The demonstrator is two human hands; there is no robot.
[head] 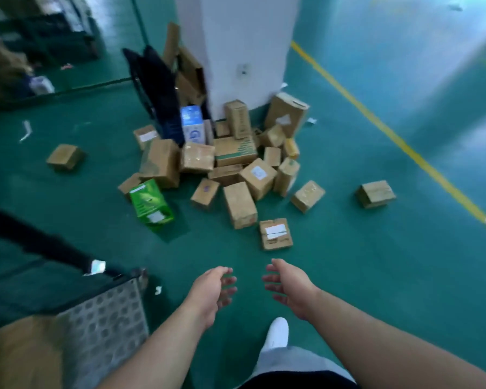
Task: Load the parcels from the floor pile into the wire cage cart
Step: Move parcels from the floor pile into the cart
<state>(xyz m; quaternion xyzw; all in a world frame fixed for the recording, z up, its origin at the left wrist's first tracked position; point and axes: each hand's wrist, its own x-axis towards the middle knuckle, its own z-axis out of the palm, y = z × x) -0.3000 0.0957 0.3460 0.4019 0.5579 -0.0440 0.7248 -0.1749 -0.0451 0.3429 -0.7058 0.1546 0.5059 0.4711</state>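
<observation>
Your left hand (211, 290) and right hand (289, 287) are both empty. Fingers are loosely spread, palms face each other w/ a gap btwn them, over bare floor (376, 276) short of the pile (236, 161). The parcels are heaped on the floor against the foot of the white pillar (236, 51). Nearest you is the labelled parcel (275, 234), lying flat just clear of the heap, beside the long brown box (240, 204). The cart (107, 318) is at your left w/ its perforated base plate showing. A brown blur on it may be a parcel; can't tell.

Risks as I judge them:

- The heap is loose, w/ boxes propped on each other. Pull one from the middle or bottom and those leaning on it will prob. slide or topple. Take outliers and top ones first.
- The green box (150, 204) sits tilted at the heap's left side. Grab it by one corner and it could swing out of your grip; use both hands.
- Two strays lie well apart from the heap: the left stray (65, 157) and the right stray (375, 193), near the yellow line (376, 119). They're easy to miss, which leaves the job unfinished.
- Your shoe (277, 332) is just behind the hands. Scattered boxes + paper scraps underfoot are a trip hazard once a load blocks your view down.
- The cart's dark top rail (40, 242) runs across your left. Turn w/ a box held low and you could clip it and drop the box.
</observation>
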